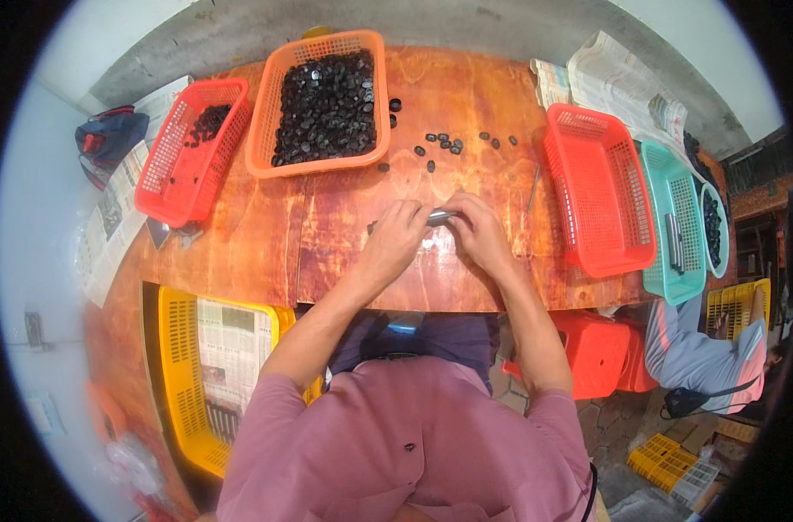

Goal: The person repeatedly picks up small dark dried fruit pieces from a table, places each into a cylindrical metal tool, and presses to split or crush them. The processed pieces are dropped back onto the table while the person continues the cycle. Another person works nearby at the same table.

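Over the wooden table (344, 261), both of my hands are closed on a short, dark grey, shiny tube-like piece (439, 217). My left hand (399, 230) grips one end and my right hand (481, 228) the other, with fingers covering much of it. Just beyond them lie several small black oval parts (445, 141), scattered loose. A small dark bit peeks out beside my left hand. Off to the right of my right hand rests a thin metal rod-like tool (534, 187).
An orange basket (254, 157) heaped with black parts stands far left of centre, beside a red basket (166, 209) holding a few. At right are another red basket (601, 261), a teal basket (683, 287) with dark tubes, and a bowl (716, 270). A yellow crate (174, 348) sits below left.
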Demonstrator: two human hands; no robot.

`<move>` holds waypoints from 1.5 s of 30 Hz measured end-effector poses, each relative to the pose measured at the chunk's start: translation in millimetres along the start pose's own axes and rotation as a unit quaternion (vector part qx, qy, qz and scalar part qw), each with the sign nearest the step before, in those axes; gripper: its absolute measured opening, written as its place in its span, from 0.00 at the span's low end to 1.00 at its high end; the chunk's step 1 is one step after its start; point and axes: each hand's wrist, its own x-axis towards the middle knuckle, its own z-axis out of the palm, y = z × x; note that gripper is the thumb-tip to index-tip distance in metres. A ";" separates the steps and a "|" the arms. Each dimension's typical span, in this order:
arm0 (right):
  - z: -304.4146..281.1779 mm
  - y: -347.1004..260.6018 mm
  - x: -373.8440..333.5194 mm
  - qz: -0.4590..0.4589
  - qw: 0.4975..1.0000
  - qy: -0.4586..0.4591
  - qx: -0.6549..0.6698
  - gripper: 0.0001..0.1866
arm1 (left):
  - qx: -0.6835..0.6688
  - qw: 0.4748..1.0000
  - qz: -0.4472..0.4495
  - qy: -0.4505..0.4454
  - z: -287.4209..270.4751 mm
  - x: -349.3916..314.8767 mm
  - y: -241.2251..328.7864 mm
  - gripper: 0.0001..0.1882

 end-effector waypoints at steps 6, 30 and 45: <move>5.9 7.5 -13.1 -0.011 1.000 0.021 -0.010 0.10 | -0.005 1.000 -0.012 -0.006 -5.0 -1.3 9.2 0.20; 49.4 21.8 46.8 0.066 0.968 0.108 -0.217 0.07 | 0.032 0.998 0.019 -0.054 -8.9 7.3 -5.9 0.15; 47.6 10.1 43.7 0.063 0.964 0.056 -0.252 0.07 | -0.034 0.996 -0.019 -0.083 -14.3 3.9 -10.2 0.14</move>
